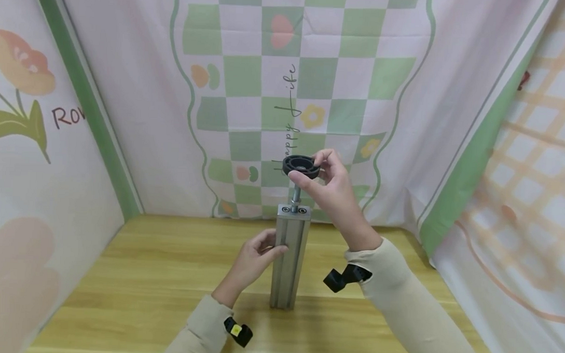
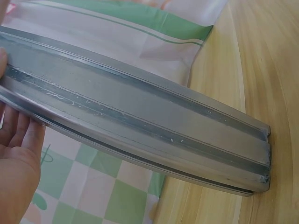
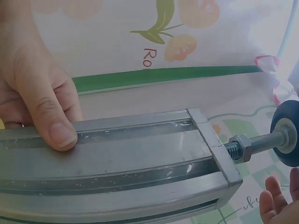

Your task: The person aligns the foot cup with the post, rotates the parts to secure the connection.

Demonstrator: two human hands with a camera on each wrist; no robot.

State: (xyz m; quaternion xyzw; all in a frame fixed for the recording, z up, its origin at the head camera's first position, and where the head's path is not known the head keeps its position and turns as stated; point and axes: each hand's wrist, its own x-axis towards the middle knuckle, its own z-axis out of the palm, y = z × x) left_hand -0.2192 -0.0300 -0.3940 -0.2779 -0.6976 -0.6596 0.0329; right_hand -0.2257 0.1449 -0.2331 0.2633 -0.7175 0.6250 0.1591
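Observation:
An aluminium profile [image 1: 289, 265] with lengthwise slots stands upright on the table. My left hand [image 1: 251, 258] grips it around the middle, thumb across the near face. An end plate [image 1: 294, 210] caps its top, fastened with two screws. From that plate rises a threaded rod [image 3: 264, 143] with a hex nut [image 3: 241, 149] near the plate. A black round levelling foot [image 1: 288, 166] tops the rod. My right hand [image 1: 337, 191] pinches the foot's rim between thumb and fingers. In the left wrist view, the profile's lower end meets the wood.
The wooden table [image 1: 158, 265] ends at a checked cloth backdrop [image 1: 241, 76]. Printed cloths hang on both sides, the left one [image 1: 34, 188] and the right one [image 1: 519, 216]. Each wrist carries a small black device, such as the right one [image 1: 346, 277].

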